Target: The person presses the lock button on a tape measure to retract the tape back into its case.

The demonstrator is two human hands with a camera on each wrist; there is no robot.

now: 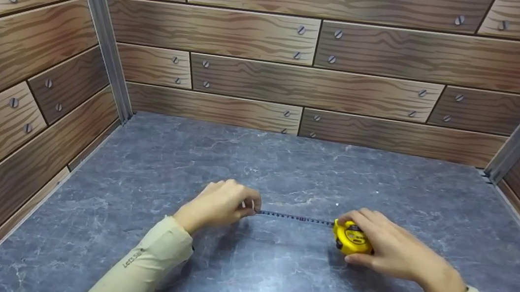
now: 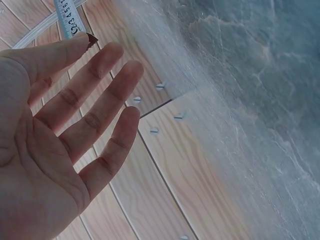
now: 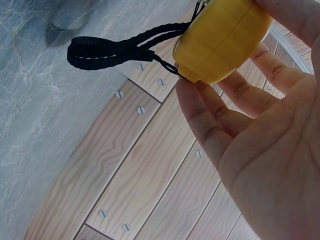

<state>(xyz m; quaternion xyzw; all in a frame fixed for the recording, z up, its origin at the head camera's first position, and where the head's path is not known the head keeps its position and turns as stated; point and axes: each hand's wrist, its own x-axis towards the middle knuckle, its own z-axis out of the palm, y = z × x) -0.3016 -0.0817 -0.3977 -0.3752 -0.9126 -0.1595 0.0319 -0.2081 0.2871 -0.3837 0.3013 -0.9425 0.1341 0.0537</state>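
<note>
A yellow tape measure [image 1: 352, 238] is gripped between the thumb and fingers of my right hand [image 1: 396, 249]. Its blade [image 1: 296, 217] is drawn out to the left in a short straight line just over the tabletop. My left hand [image 1: 223, 203] pinches the blade's free end between thumb and index finger. In the left wrist view the metal end hook [image 2: 91, 40] pokes out past the thumb, and the other fingers [image 2: 95, 120] are spread. The right wrist view shows the rounded yellow case [image 3: 222, 42] with a black wrist strap [image 3: 115, 52] dangling from it.
Beneath both hands lies a grey-blue marbled tabletop [image 1: 179, 156]. Wood-plank-patterned panels [image 1: 254, 33] enclose it at the back and sides, joined by metal corner posts [image 1: 105, 33].
</note>
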